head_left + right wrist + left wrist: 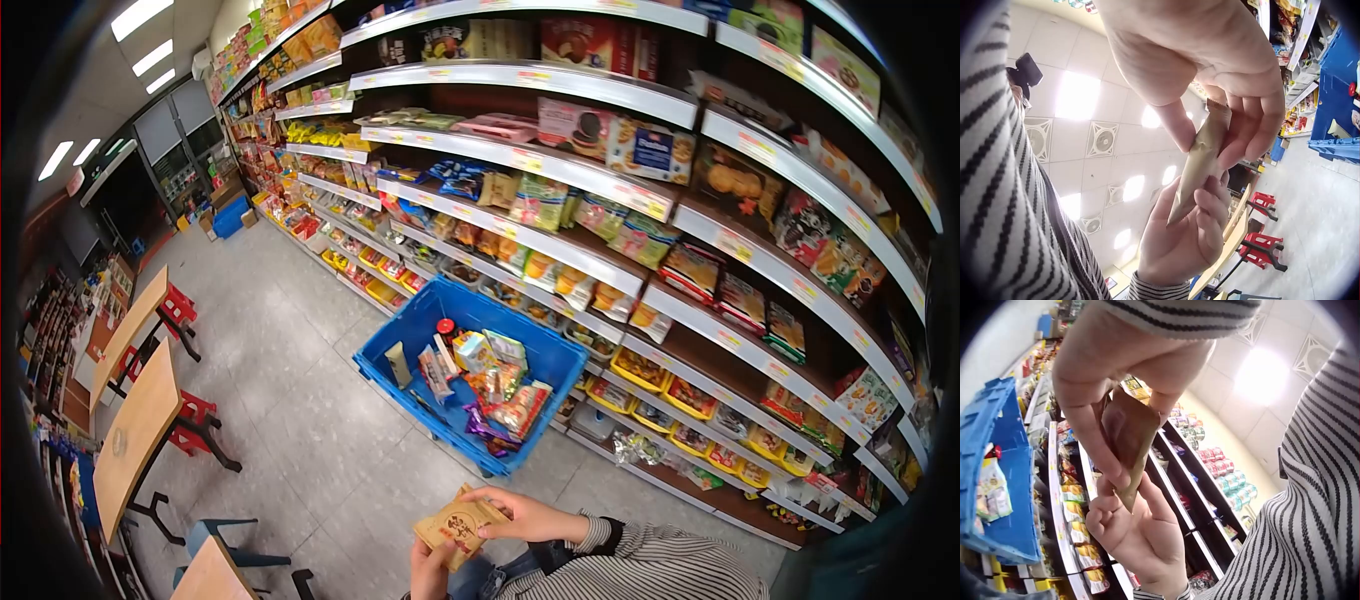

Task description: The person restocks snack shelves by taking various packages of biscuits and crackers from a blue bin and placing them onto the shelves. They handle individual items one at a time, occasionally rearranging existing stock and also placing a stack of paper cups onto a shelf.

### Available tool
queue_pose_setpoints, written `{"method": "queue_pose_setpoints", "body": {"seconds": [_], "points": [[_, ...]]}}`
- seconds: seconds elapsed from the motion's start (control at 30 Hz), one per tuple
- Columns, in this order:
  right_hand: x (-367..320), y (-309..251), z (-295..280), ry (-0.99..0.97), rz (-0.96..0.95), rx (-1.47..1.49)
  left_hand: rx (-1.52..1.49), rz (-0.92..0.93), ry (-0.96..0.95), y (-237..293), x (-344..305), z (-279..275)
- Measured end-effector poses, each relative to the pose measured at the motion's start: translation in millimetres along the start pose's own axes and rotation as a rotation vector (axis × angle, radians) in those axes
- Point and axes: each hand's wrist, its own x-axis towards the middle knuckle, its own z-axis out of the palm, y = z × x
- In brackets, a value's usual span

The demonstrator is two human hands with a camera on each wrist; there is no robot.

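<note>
Both hands hold a small tan snack packet [455, 525] with dark printing on its front, low in the head view. My left hand [430, 572] pinches its near left end, while my right hand [532, 518] grips the opposite end between thumb and fingers. In the left wrist view the packet [1135, 440] appears edge-on as a golden-brown wrapper. The right wrist view shows the wrapper's [1200, 156] crimped end by the right fingers. Just beyond the hands stands a blue plastic crate [400, 325] with several snack packs [500, 385] inside.
Shelves [590, 265] of packaged snacks run along the right side and into the distance. To the left stand wooden tables [140, 430] with red stools [195, 425] and a blue-grey chair [225, 540]. Grey tile floor [290, 400] lies between them and the crate.
</note>
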Motion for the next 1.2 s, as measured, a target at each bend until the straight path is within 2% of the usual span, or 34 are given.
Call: {"method": "queue_pose_setpoints", "body": {"seconds": [0.07,0.17,0.3,0.43,0.57,0.7,0.73,0.87,0.93,1.07,1.2], "points": [[38,3,2,0.015,-0.012,-0.031,0.04,-0.014,-0.08,20,24,-26],[98,8,12,0.054,-0.014,-0.05,0.149,-0.048,-0.08,62,62,-66],[176,8,37,0.205,-0.059,-0.063,0.229,-0.101,-0.11,124,118,-124],[225,16,48,0.361,-0.041,-0.029,0.322,-0.155,-0.283,171,178,-162],[241,-5,49,0.59,-0.063,-0.081,0.355,-0.286,-0.476,199,229,-153],[252,-17,30,0.748,-0.035,-0.031,0.321,-0.288,-0.6,204,280,-130],[256,-24,26,0.79,-0.091,0.014,0.32,-0.286,-0.621,206,293,-125],[274,-21,-10,0.86,-0.142,0.009,0.305,-0.295,-0.686,210,334,-100],[281,-29,-25,0.875,-0.112,0.034,0.334,-0.292,-0.62,208,352,-97],[292,-32,-43,0.931,-0.201,0.009,0.332,-0.315,-0.752,210,389,-90],[287,-42,-46,0.999,-0.138,0.089,0.381,-0.329,-0.802,209,415,-70]]}}
